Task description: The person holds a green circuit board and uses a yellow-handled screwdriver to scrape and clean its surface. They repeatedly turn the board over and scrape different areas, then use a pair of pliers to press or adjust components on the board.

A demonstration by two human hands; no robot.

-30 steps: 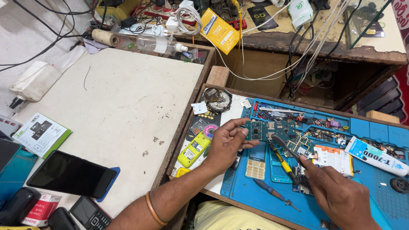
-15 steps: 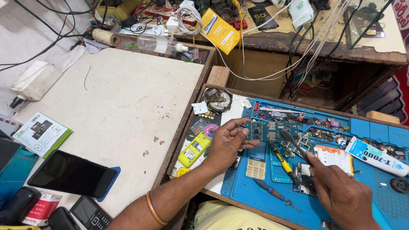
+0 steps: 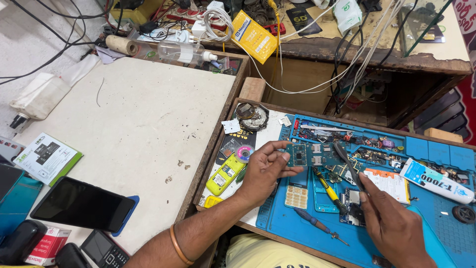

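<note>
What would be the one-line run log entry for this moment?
left hand: holds circuit board | right hand: tweezers on board | below: blue mat

You have one view only, from the camera on your head. It looks steeply down and forward over the workbench, close enough that your left hand (image 3: 265,171) and right hand (image 3: 394,226) fill the lower middle. The blue repair mat (image 3: 396,243) sits right, the pale tabletop (image 3: 134,129) left; cluttered shelves line the top edge.
</note>
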